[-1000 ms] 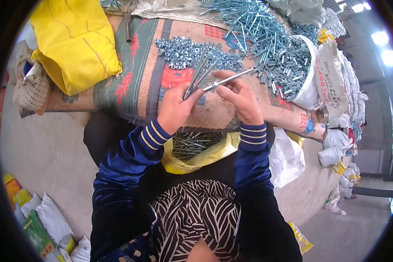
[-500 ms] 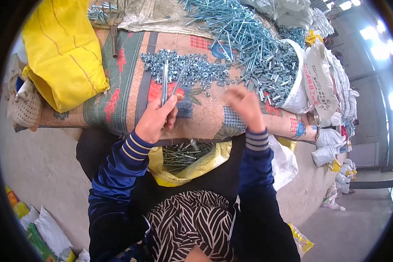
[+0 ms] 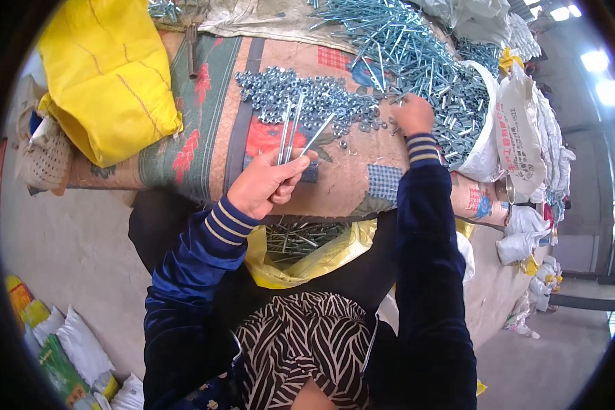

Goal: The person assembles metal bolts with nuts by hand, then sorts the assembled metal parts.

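My left hand [image 3: 268, 184] is closed around several slim metal rods [image 3: 294, 126], which stick up from the fist and fan apart. Beyond their tips lies a heap of small shiny nuts [image 3: 280, 92] on the patterned cloth [image 3: 215, 143]. My right hand [image 3: 415, 115] reaches forward to the edge between the nuts and a pile of short metal sleeves [image 3: 461, 130]. Its fingers are drawn together; whatever they pinch is too small or hidden to make out. Long thin rods [image 3: 383, 41] lie in a big heap behind that hand.
Below the table edge, an open yellow bag [image 3: 280, 279] between my legs holds many metal pieces. A large yellow sack [image 3: 109, 82] lies at the left, by a dark metal bar [image 3: 193, 51]. White sacks [image 3: 519, 123] line the right side; others [image 3: 85, 345] stand on the floor.
My right hand has moved away and to the right, from the bare cloth to the edge of the sleeve pile. The rods in my left hand are spread wider. The whole view has shifted slightly.
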`<act>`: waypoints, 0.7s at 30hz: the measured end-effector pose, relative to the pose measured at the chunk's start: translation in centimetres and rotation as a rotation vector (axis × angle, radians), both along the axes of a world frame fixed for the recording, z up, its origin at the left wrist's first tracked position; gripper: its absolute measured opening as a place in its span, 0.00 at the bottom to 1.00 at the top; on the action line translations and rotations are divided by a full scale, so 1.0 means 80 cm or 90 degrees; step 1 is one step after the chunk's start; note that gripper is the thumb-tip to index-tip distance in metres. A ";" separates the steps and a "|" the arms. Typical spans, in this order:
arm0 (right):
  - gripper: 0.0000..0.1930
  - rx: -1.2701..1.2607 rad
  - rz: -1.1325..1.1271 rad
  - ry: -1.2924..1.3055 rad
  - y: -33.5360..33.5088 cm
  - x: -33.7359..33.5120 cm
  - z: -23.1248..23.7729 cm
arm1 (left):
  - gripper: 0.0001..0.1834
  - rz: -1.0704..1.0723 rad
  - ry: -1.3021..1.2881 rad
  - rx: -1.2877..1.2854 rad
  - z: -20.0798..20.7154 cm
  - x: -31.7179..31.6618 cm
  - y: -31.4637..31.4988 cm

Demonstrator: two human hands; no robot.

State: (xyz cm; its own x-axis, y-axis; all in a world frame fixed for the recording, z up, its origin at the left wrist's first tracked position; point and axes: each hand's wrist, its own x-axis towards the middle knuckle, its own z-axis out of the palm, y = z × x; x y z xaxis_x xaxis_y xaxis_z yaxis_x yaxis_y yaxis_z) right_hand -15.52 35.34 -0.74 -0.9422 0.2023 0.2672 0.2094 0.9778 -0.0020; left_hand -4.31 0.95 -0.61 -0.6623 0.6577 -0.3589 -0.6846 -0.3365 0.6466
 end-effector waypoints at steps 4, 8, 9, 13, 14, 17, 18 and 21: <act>0.08 -1.033 0.051 0.021 -0.028 0.057 0.018 | 0.15 -0.035 0.009 -0.009 0.000 0.006 -0.001; 0.09 -1.187 0.173 0.037 -0.105 0.114 0.031 | 0.13 -0.062 -0.007 0.002 -0.008 0.013 0.002; 0.09 -1.178 0.175 0.014 -0.119 0.124 0.035 | 0.12 -0.069 0.004 -0.003 -0.006 0.015 0.004; 0.08 -1.098 0.189 -0.137 -0.144 0.152 0.057 | 0.14 -0.091 0.039 -0.020 -0.007 0.017 0.001; 0.09 -1.071 0.187 -0.208 -0.146 0.155 0.059 | 0.14 -0.091 0.039 -0.019 -0.005 0.020 0.003; 0.06 -1.095 0.167 -0.128 -0.155 0.162 0.043 | 0.15 -0.005 0.002 -0.043 0.008 0.021 0.011; 0.05 -1.087 0.150 -0.055 -0.163 0.165 0.033 | 0.15 0.027 -0.004 -0.053 0.011 0.021 0.011; 0.08 -0.845 0.292 -0.221 -0.184 0.174 0.035 | 0.16 0.063 0.011 -0.064 0.006 0.020 0.003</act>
